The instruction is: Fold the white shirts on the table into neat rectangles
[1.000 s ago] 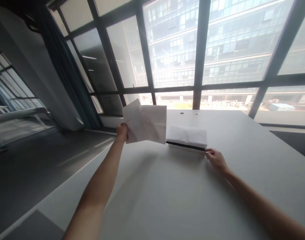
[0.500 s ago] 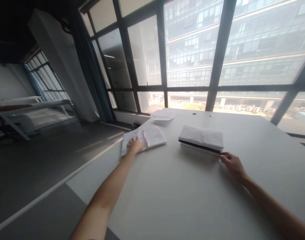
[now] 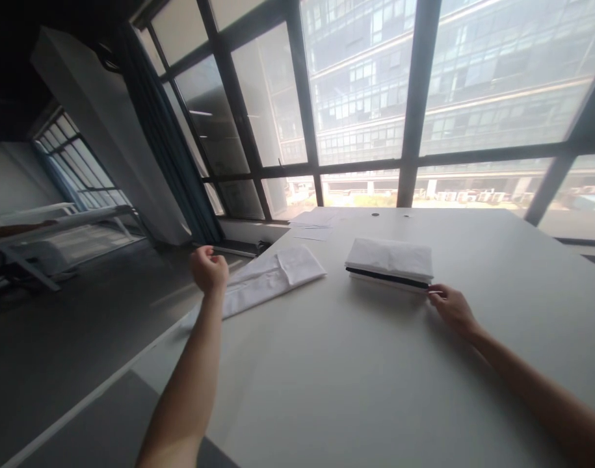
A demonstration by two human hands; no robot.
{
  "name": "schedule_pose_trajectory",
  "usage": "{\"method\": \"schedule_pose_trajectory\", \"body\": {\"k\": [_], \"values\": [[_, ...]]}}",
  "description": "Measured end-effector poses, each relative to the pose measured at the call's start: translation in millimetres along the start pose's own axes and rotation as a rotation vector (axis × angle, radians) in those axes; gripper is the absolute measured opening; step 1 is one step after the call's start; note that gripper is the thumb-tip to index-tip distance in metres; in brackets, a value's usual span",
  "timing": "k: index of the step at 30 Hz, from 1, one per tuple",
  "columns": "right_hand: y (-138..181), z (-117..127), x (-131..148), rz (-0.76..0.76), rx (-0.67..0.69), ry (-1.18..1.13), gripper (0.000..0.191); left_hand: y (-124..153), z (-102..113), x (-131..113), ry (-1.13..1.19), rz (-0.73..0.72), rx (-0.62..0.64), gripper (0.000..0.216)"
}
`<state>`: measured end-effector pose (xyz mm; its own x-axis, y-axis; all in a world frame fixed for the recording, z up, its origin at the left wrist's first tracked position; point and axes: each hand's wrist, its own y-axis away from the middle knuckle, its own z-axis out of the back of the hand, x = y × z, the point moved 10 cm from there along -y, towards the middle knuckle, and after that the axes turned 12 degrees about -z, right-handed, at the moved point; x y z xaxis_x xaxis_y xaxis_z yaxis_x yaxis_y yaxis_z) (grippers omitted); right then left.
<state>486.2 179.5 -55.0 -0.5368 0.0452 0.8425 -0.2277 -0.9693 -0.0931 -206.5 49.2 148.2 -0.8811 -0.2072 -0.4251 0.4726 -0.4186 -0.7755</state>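
Observation:
My left hand [image 3: 209, 270] is raised at the table's left edge, fingers curled and thumb apart, with nothing visible in it. Below and right of it lies a long white cloth [image 3: 272, 276], creased and partly opened out, its left end passing behind my forearm. My right hand [image 3: 450, 307] pinches the near right corner of a folded white cloth bundle [image 3: 389, 257]. A black strip [image 3: 389, 277] shows between the bundle's layers along its front side.
Both cloths rest on a large white table [image 3: 365, 383]. Loose white papers [image 3: 314, 219] lie at its far left, and a dark round fitting [image 3: 375, 214] sits near the back edge. Large windows stand behind. Dark floor [image 3: 82, 312] drops away on the left.
My left hand has left the top of the left cloth and moved left and up. That cloth now stretches further left, longer than before. My right hand stays at the bundle's corner.

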Motion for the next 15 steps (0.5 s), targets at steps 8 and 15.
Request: {"method": "schedule_pose_trajectory", "body": {"k": [8, 15], "values": [[4.3, 1.7, 6.3, 0.033, 0.001, -0.007, 0.040, 101.8, -173.3, -107.2, 0.308, -0.052, 0.705, 0.029], [2.4, 0.7, 6.0, 0.036, 0.020, -0.028, 0.038, 94.6, -193.4, -260.4, 0.653, -0.566, 0.731, 0.051]]}}
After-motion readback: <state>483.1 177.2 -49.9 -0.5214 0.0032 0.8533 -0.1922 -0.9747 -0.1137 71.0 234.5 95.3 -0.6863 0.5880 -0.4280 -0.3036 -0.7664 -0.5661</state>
